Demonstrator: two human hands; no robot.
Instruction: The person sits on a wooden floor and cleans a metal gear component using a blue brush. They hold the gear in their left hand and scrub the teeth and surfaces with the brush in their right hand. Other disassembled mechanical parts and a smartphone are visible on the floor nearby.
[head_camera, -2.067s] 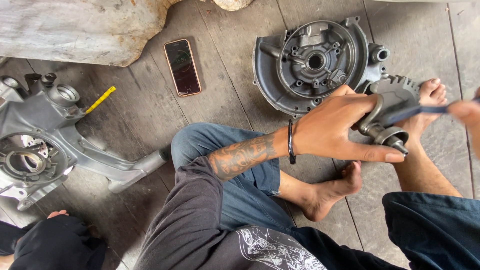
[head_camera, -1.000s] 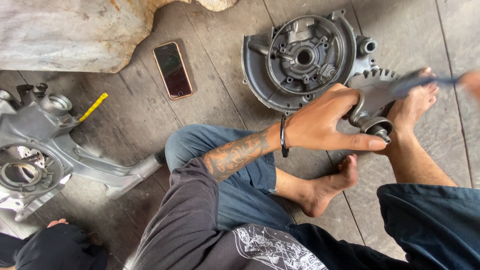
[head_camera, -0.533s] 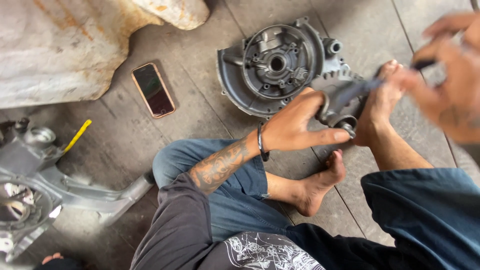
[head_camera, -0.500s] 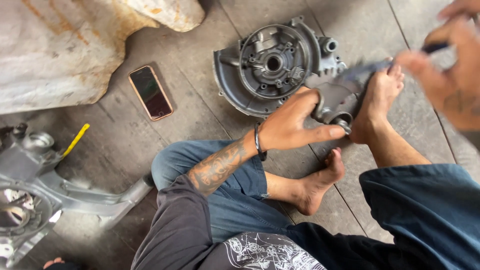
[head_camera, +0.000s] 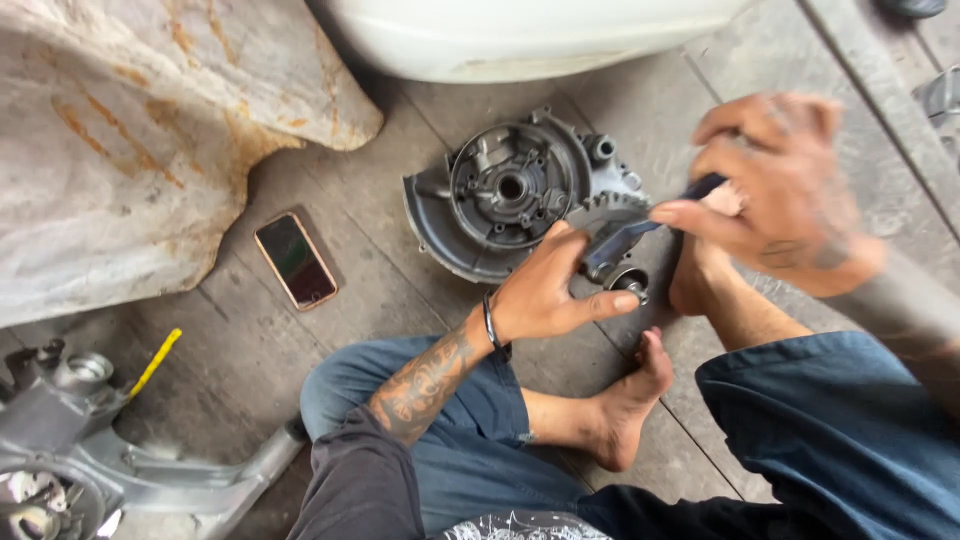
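Lower frame: the person's crossed legs in blue jeans (head_camera: 480, 440), dark sleeve at bottom centre, bare foot (head_camera: 625, 405) resting on the grey plank floor (head_camera: 380, 270).

Centre: left hand (head_camera: 545, 290), tattooed forearm and black wristband behind it, closed around a grey toothed metal part (head_camera: 608, 228) — a gear sector on a short shaft, the shaft end poking out past the index finger. The part is held off the floor, just in front of the other bare foot, right of centre.

Right of centre, upper: right hand (head_camera: 785, 190), blurred, fingers pinched on a thin dark blue-handled tool (head_camera: 670, 208). The tool's far end lies against the toothed part; tool type cannot be told through the blur.

Just behind the left hand: round grey engine case cover (head_camera: 500, 195), flat on the floor, inner side up, touching or nearly touching the held part.

Left of centre: smartphone (head_camera: 295, 260), screen up, dark.

Lower left corner: second aluminium engine casing (head_camera: 110, 470) with a long arm; yellow strip (head_camera: 155, 362) beside it.

Upper left: rusted, pale sheet-metal body panel (head_camera: 130, 130). Top centre: a white curved panel (head_camera: 520, 35).
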